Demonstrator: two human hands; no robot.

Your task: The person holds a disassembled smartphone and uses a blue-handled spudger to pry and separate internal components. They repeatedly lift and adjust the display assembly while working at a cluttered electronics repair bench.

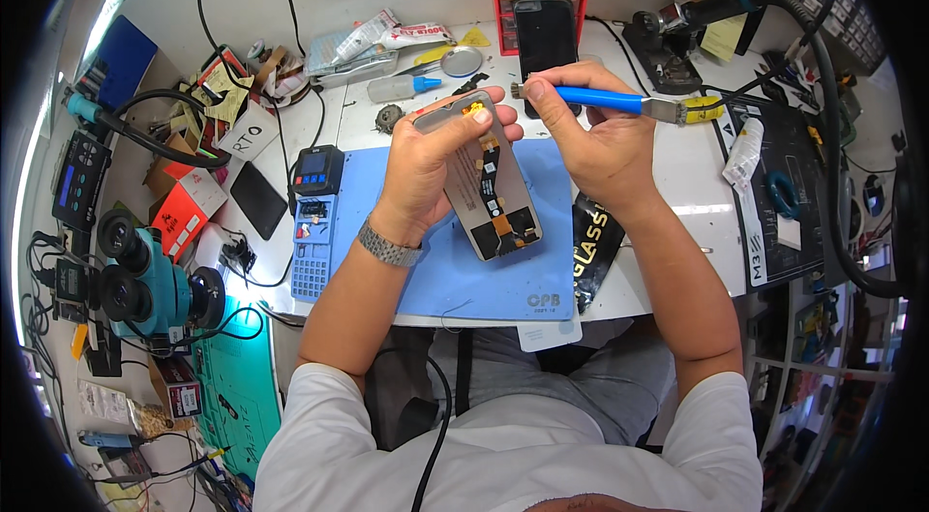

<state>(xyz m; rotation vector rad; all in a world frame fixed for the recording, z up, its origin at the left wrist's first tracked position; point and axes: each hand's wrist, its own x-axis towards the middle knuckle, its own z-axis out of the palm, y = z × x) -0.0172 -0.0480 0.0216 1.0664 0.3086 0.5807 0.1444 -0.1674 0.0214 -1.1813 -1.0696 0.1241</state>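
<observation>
My left hand (414, 168) grips a phone screen (466, 181), its grey back turned up and tilted over the blue mat (373, 265). The thumb presses near the screen's top end, beside a yellow patch. A black and orange flex cable (491, 185) runs down the back. In my right hand (605, 149) is a blue-handled tool (602, 100) with a metal part and a yellow-wrapped end on the right. Its small metal tip, pinched by thumb and finger, points toward the screen without touching it; the tool's exact kind is unclear.
Behind my hands, a dark phone (544, 33) leans on a red drawer box (503, 11). A blue-capped bottle (402, 87) lies nearby. Left stand a small device with a screen (317, 169) and a teal microscope (145, 280). A black mat (784, 183) lies right, under a thick hose (832, 125).
</observation>
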